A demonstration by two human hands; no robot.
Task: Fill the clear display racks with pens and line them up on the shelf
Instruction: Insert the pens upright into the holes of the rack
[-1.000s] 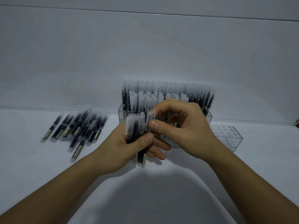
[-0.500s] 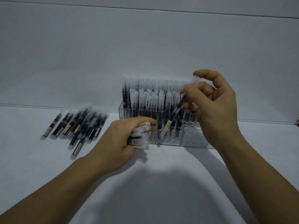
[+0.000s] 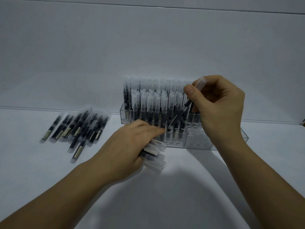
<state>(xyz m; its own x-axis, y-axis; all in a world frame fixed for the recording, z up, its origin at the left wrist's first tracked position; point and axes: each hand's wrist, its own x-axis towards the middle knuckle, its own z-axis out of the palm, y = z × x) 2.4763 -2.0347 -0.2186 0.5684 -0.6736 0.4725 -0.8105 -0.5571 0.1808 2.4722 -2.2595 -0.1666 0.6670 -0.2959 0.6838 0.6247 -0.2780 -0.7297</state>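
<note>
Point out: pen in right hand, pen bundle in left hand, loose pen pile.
pen in right hand [image 3: 181,113], head view, dark barrel.
pen bundle in left hand [image 3: 156,156], head view, clear caps.
loose pen pile [image 3: 77,129], head view, middle pens.

1. The pens in the rack [image 3: 153,103] are black-bodied with frosted see-through caps.
2. The loose pens [image 3: 77,128] on the left look the same, black with pale beige label bands.
3. The rack [image 3: 198,142] itself is clear, no tint.
4. The shelf [image 3: 33,162] and the wall [image 3: 99,55] are plain white-grey, no pattern.
</note>
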